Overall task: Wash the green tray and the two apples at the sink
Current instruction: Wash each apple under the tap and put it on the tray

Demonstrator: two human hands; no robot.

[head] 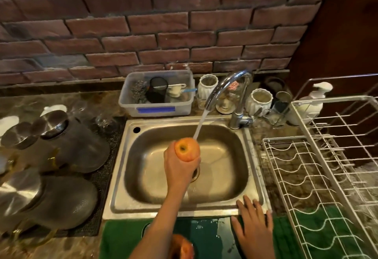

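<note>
My left hand [179,168] grips an orange-red apple [187,149] over the steel sink [117,179], and the stream from the faucet [224,87] hits the apple's top right. The second apple [183,247] lies at the bottom edge on the wet green tray [206,236], partly hidden by my left forearm. The tray sits in front of the sink. My right hand [253,228] lies flat with fingers spread, its fingertips on the sink's front rim and its palm over the tray's right end, holding nothing.
Overturned grey pots [67,146] fill the counter left of the sink. A white wire dish rack [319,177] stands to the right. Behind the sink are a plastic bin of scrubbers [157,93], white jars [258,100] and a soap pump [313,101]. A green mat [116,240] lies under the tray.
</note>
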